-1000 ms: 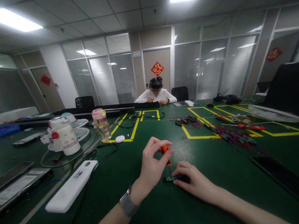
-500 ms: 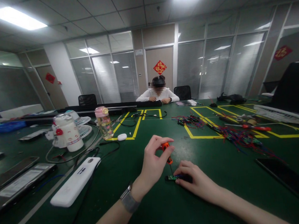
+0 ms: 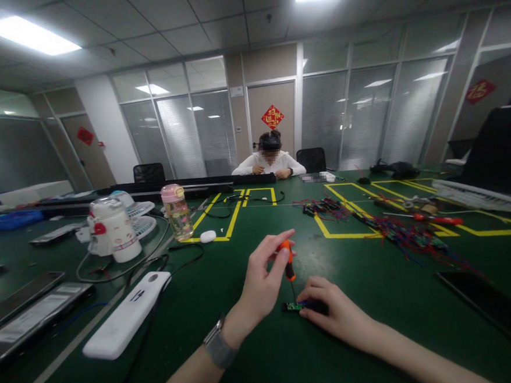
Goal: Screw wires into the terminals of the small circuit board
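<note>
Orange-and-black screwdriver stands nearly upright, held in the fingers of the left hand, tip at a circuit board. Fingers of the right hand pinch the board.

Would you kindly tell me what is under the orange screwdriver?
A green circuit board is under the orange screwdriver; whatever the right hand covers cannot be seen.

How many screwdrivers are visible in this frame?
2: an orange-and-black screwdriver in the left hand, its shaft pointing down at the small green circuit board, and a red-handled screwdriver lying at right beside the tangled wires. Others may be hidden in the clutter there.
</note>
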